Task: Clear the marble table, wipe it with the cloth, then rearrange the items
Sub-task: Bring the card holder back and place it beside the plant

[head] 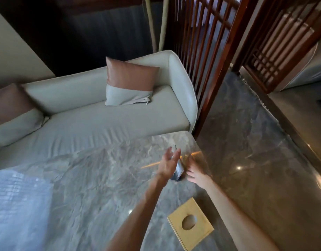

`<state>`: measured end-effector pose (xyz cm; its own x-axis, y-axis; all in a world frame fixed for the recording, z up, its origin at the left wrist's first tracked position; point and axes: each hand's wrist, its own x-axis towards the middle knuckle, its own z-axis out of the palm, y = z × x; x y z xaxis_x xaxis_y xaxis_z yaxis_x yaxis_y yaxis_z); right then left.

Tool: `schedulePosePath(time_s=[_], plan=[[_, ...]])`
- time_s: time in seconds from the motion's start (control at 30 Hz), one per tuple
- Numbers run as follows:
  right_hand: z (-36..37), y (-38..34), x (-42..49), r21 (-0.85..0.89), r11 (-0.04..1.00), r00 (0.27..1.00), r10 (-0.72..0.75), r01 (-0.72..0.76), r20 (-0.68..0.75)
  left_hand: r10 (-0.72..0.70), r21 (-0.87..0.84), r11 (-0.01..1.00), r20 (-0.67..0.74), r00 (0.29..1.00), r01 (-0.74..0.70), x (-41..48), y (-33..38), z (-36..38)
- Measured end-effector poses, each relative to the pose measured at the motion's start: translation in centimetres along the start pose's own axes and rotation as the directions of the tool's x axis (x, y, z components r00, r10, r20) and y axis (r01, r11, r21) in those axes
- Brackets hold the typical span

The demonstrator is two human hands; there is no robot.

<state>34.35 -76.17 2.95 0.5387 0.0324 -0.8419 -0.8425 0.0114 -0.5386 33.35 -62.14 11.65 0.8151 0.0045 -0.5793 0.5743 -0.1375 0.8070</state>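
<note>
The grey marble table (94, 178) fills the lower middle of the head view. Near its far right corner stands a small dark upright object (178, 171), blurred by motion. My left hand (168, 163) is just left of it with its fingers spread and straight. My right hand (195, 173) is just right of it, fingers also spread. Neither hand plainly grips the object. A yellow wooden tissue box (190, 227) with an oval hole lies on the table near the right edge. No cloth shows.
A pale sofa (101, 124) with two brown-and-grey cushions (129, 82) runs along the table's far side. A dark wooden lattice screen (219, 60) stands beyond the right corner. Glossy dark floor (255, 160) lies to the right. A blurred bluish patch (16, 205) covers the table's left.
</note>
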Motion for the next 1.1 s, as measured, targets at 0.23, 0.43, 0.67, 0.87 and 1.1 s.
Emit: schedulePosePath(time_s=[0.23,0.43,0.67,0.87,1.1], plan=[[1.3,0.5,-0.9,0.115,0.993,0.986,0.003,-0.022,0.167,0.045,0.091,0.995,0.037,0.998,-0.048,1.1,0.7,-0.2],[2.2,0.8,-2.7,0.188,0.975,0.980,0.083,-0.117,0.179,0.160,0.571,0.799,0.099,0.982,-0.187,-1.6,2.2,-2.0],[4.3,3.2,-6.7,0.528,0.789,0.908,0.085,-0.313,0.411,0.269,0.740,0.254,0.565,0.780,-0.623,-14.4,3.7,-11.4],[12.9,7.5,-13.6,0.292,0.895,0.778,0.090,-0.337,0.621,0.265,0.647,-0.355,0.761,0.592,-0.674,-26.5,0.7,-22.8],[26.7,14.7,-22.1,0.068,0.971,0.643,0.098,-0.228,0.759,0.481,0.810,-0.250,0.580,0.658,-0.531,-40.5,-5.1,-32.1]])
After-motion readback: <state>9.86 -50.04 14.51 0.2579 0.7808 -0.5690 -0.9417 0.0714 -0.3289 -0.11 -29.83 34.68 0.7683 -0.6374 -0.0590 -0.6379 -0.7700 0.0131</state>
